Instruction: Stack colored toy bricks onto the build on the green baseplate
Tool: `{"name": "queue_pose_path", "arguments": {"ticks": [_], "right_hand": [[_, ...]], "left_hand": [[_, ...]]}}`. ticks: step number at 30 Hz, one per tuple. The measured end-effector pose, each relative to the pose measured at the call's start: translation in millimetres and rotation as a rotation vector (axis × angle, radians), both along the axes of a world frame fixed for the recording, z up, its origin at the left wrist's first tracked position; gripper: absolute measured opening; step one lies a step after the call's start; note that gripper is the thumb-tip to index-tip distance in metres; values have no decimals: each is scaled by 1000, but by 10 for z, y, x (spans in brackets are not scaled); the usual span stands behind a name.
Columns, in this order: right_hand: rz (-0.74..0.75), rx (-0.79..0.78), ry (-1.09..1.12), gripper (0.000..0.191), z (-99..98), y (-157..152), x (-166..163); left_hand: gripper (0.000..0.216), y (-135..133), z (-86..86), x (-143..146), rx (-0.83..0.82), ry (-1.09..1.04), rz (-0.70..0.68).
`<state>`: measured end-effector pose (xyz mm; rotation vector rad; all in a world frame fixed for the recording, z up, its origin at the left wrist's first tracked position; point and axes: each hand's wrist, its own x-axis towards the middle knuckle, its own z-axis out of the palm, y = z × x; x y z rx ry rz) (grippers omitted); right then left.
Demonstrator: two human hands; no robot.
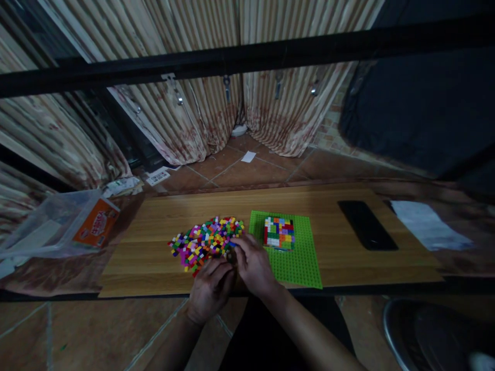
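A heap of small bricks in many colours [204, 241] lies on the wooden board [348, 268]. Right of it sits a green baseplate [297, 263] with a patch of coloured bricks [279, 233] built on its far part. My left hand [211, 291] rests at the near edge of the heap, its fingers curled together. My right hand [253, 263] lies beside it, between heap and baseplate, fingers bent down onto the bricks. What either hand holds is hidden.
A black phone [366, 224] lies on the board to the right, with a white sheet [425, 224] beyond it. A clear plastic bag with an orange packet [95, 222] sits at the left. A black bar [247, 56] crosses overhead. Curtains hang behind.
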<state>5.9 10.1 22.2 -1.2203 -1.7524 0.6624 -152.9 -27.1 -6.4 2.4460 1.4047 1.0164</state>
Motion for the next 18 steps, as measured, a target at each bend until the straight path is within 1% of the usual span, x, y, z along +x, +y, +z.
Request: {"name": "queue_pose_path", "arguments": {"ticks": [3,5,7,9,14,16,18], "right_hand": [[-31,-98,203,28,42,-145,120],[-63,-184,373,26,34,-260,251],[-143,-262,535,24,2,-364,419],[-243,-333,637,25,-40,-443,608],[-401,-506,788,34,-135,-522,1005],[-429,-519,803,38,-171,-519,1096],[-436,-487,761,38,-201,-507,1156]], "left_hand": [[13,4,-11,-3,6,23,23],[12,8,-11,0,5,37,42],[11,13,-10,5,15,44,59],[10,18,-11,10,26,50,66],[10,31,-32,14,48,49,84],[10,37,-46,13,51,46,93],[10,43,-56,12,51,46,99]]}}
